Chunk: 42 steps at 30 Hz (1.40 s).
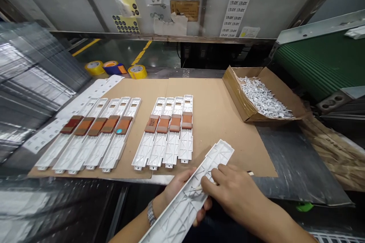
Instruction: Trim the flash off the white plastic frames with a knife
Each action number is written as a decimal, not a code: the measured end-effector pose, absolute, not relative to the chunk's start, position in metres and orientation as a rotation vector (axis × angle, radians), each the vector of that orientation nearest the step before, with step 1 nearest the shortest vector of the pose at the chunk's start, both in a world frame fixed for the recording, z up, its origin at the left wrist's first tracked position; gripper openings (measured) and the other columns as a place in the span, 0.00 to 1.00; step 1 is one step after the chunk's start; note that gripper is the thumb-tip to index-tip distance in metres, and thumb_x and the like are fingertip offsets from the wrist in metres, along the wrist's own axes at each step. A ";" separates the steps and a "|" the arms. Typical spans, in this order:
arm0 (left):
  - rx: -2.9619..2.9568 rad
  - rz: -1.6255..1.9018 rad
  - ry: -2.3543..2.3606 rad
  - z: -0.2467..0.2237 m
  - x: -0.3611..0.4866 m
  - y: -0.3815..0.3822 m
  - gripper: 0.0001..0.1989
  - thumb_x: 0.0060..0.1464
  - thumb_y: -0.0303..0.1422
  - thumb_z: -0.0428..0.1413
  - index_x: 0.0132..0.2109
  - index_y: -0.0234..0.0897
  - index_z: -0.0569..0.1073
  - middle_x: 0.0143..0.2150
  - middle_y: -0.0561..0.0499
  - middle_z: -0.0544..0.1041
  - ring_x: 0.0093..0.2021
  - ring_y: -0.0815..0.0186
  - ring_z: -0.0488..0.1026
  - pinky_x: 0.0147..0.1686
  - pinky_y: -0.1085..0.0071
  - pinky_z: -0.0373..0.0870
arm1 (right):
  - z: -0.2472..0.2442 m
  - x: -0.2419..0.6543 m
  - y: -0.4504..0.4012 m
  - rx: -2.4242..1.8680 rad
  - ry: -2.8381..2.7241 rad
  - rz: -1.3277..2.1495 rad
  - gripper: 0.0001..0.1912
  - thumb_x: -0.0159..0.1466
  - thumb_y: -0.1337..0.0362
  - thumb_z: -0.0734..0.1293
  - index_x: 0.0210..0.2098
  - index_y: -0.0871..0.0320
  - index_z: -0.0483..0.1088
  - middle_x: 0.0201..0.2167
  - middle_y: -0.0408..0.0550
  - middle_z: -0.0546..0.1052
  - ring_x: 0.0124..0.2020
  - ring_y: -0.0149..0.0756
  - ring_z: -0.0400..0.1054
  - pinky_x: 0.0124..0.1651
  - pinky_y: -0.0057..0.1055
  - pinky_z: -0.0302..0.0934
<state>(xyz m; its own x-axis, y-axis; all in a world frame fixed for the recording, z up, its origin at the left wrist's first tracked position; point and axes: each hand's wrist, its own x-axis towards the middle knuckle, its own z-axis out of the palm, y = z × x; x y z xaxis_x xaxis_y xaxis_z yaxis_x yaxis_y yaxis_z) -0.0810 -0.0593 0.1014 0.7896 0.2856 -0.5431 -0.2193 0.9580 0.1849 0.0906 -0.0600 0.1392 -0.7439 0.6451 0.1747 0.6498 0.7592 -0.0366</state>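
Note:
A long white ribbed plastic panel slants across the lower middle, its far end pointing up and right. My left hand grips it from beneath, with the thumb side at its left edge and fingertips showing at the right edge. Over the panel's ribs, my right hand is closed in a pinch around a thin, pale tool, whose tip touches the inside of the panel. Most of that tool is hidden by the fingers.
Several white panels with reddish-brown blocks lie on the cardboard sheet. An open box of small white parts stands right. Tape rolls sit behind; a green ribbed surface is far right.

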 end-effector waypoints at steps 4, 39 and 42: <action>0.135 0.250 0.629 0.112 -0.087 -0.064 0.31 0.60 0.44 0.41 0.24 0.23 0.75 0.18 0.45 0.70 0.16 0.68 0.68 0.14 0.75 0.60 | 0.137 0.090 -0.059 -1.036 -2.831 -0.017 0.09 0.56 0.71 0.67 0.34 0.55 0.65 0.24 0.41 0.70 0.25 0.34 0.61 0.28 0.33 0.45; 0.131 0.229 0.595 0.106 -0.098 -0.061 0.34 0.59 0.43 0.35 0.23 0.20 0.73 0.17 0.47 0.71 0.16 0.68 0.69 0.15 0.71 0.58 | 0.133 0.081 -0.052 -0.885 -2.638 0.042 0.12 0.67 0.71 0.55 0.33 0.56 0.68 0.21 0.42 0.67 0.22 0.33 0.57 0.26 0.32 0.46; 0.127 0.281 0.603 0.107 -0.106 -0.057 0.30 0.57 0.46 0.42 0.25 0.25 0.75 0.19 0.46 0.73 0.19 0.68 0.71 0.17 0.73 0.63 | 0.138 0.095 -0.050 -0.896 -2.514 0.270 0.11 0.68 0.69 0.54 0.38 0.57 0.68 0.23 0.42 0.68 0.24 0.31 0.60 0.27 0.29 0.52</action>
